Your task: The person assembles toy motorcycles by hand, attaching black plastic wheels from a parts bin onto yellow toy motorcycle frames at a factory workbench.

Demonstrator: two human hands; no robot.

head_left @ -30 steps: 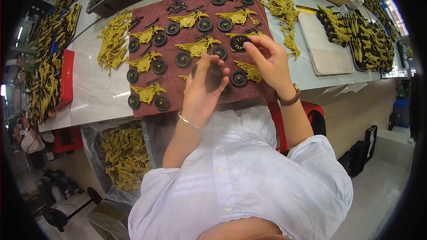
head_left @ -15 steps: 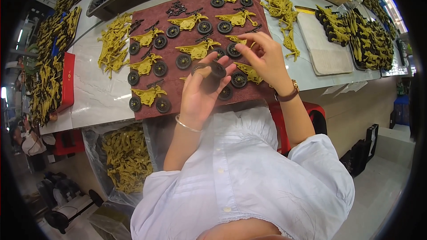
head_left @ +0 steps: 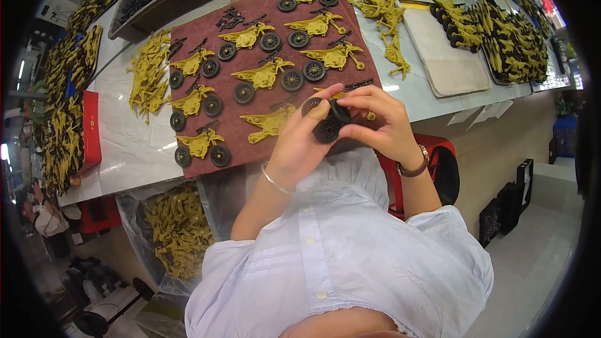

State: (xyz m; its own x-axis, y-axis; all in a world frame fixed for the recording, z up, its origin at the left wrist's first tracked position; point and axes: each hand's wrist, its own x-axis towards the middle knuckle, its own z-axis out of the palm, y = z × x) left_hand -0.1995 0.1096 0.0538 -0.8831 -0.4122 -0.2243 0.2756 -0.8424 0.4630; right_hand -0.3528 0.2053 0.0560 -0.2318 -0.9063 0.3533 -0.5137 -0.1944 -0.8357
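Observation:
Black spoked toy wheels (head_left: 328, 130) are gathered between my two hands, over the front of a dark red cloth. My left hand (head_left: 302, 143) is closed round them, thumb on top. From the other side, my right hand (head_left: 385, 116) pinches the same wheels between thumb and fingers. Beyond my hands, yellow toy motorbikes (head_left: 264, 75) with black handlebars stand in rows. Several have two wheels; the bike (head_left: 335, 56) above my right hand shows only one. A yellow body (head_left: 269, 124) with no visible wheels lies beside my left hand. Another is mostly hidden behind my fingers.
The cloth (head_left: 235, 109) covers the table's middle. Loose yellow parts pile up at left (head_left: 149, 78) and right (head_left: 383, 15). A grey bin (head_left: 181, 9) of black parts stands at back left. Right lie a white pad (head_left: 447, 56) and stacked bikes (head_left: 513, 40). Below sits a bag of yellow pieces (head_left: 178, 228).
My right hand has come down and left from the bikes to the wheels in my left hand. My left hand has shifted right, and both now meet. The view has shifted slightly.

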